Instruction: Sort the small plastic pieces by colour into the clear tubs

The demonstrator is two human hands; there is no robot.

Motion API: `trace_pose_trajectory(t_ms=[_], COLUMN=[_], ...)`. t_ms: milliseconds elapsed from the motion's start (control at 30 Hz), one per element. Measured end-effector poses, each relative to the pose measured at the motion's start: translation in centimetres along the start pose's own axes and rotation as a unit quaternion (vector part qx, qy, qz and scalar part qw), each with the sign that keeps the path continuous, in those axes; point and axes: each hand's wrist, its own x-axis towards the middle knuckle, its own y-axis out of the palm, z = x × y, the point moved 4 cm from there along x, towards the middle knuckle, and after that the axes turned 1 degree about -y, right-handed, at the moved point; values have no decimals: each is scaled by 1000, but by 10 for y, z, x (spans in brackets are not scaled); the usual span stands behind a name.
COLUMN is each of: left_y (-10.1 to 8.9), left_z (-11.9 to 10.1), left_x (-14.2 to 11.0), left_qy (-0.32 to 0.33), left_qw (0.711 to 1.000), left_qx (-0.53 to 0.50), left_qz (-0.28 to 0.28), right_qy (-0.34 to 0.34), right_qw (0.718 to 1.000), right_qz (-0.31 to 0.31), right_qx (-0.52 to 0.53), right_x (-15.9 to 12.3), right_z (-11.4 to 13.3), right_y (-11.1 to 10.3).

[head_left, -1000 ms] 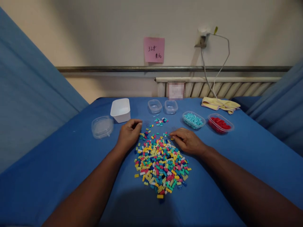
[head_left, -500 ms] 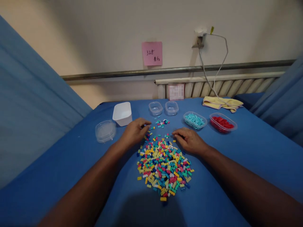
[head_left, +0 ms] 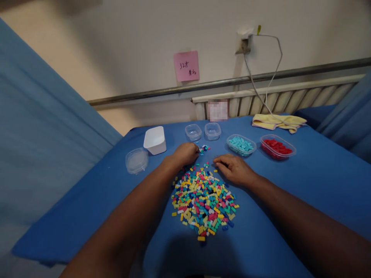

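Observation:
A heap of small toy building bricks (head_left: 204,200) in many colours lies on the blue cloth before me. Just beyond it is a small loose cluster of bricks (head_left: 204,148), mostly teal with some pink and white. My left hand (head_left: 187,153) is at the left edge of that cluster, its fingers curled downward; whatever they hold is hidden. Beyond the heap's right edge, my right hand (head_left: 233,170) rests low over the cloth with thumb and fingers drawn together. Nothing can be made out between those fingertips.
Two clear tubs (head_left: 193,133) stand at the back beside a white container (head_left: 155,141). Stacked clear lids (head_left: 136,161) lie left. On the right are a tub of light-blue bricks (head_left: 241,146), a tub of red bricks (head_left: 277,148) and a yellow cloth (head_left: 276,122).
My left hand has moved right and slightly forward, from the heap's far left side to the small cluster. My right hand stays nearly where it was. The camera view has tilted a little.

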Motion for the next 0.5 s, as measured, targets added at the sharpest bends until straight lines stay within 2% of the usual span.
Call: trace_pose_trajectory(t_ms=[167,267,367,433,500], left_y=[-4,-2,0,-4,-14], left_z=[-9,-19,-28,-34,-39], left_x=[-8,-16,-24,-33,-54], left_qy=[6,-14,-41,-49,-55], left_qw=[1000,991,957,944,936], left_qx=[4,-128,-278,-312,-324], left_qz=[-15,-41,-64,-92,-128], right_qy=[1,-7,-19,-14,1], right_qw=[1000,1000,999,999,998], right_qz=[-4,-22,-33,-37,-56], right_qx=[2,16,31,24,0], right_x=[0,-1,-2,-3,-3], right_z=[0,3,5,1,-5], right_y=[0,-1,-2,-2,-2])
